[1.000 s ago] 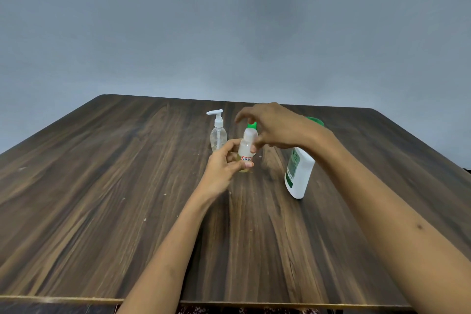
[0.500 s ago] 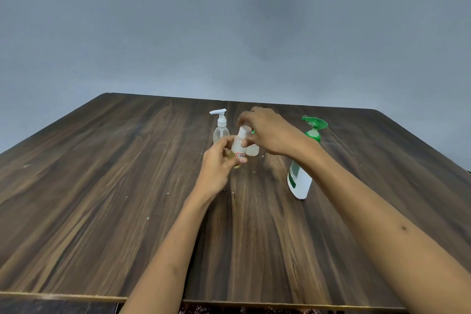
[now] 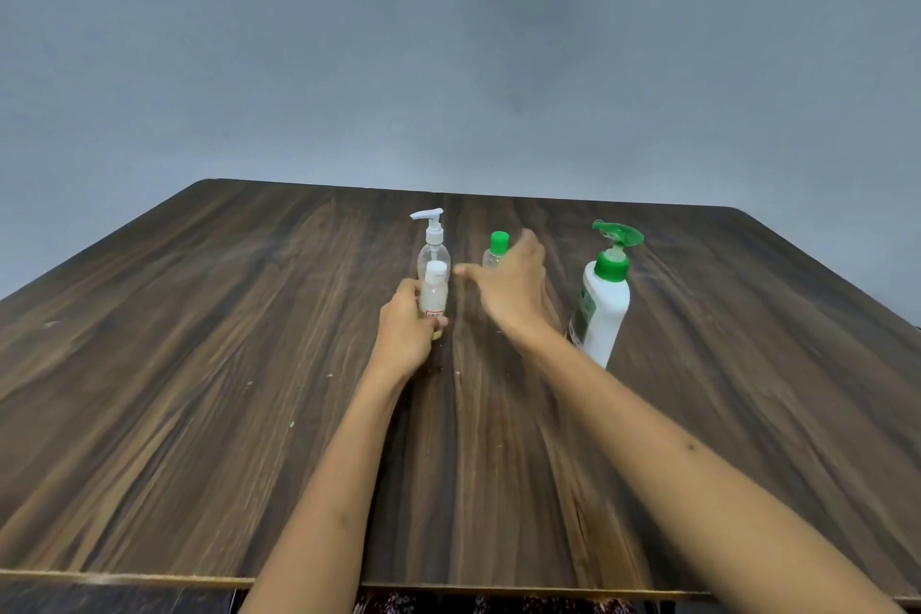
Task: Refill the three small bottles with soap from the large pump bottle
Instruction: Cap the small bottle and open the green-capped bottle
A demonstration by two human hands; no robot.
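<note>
My left hand [image 3: 404,332] grips a small cloudy bottle with a white cap [image 3: 433,292], upright just above the table. Right behind it stands a clear small bottle with a white pump [image 3: 432,234]. A third small bottle with a green cap [image 3: 497,247] stands further right; my right hand [image 3: 513,287] is in front of it with thumb and fingers spread, hiding its lower part. I cannot tell whether the fingers touch it. The large white bottle with a green pump [image 3: 604,309] stands to the right of my right wrist.
The bottles stand on a dark wood-grain table [image 3: 199,364] whose near edge runs along the bottom of the view. A plain grey wall rises behind the far edge.
My right hand has come off the top of the bottle in my left hand and moved right, in front of the green-capped bottle. My left hand has shifted the held bottle slightly left.
</note>
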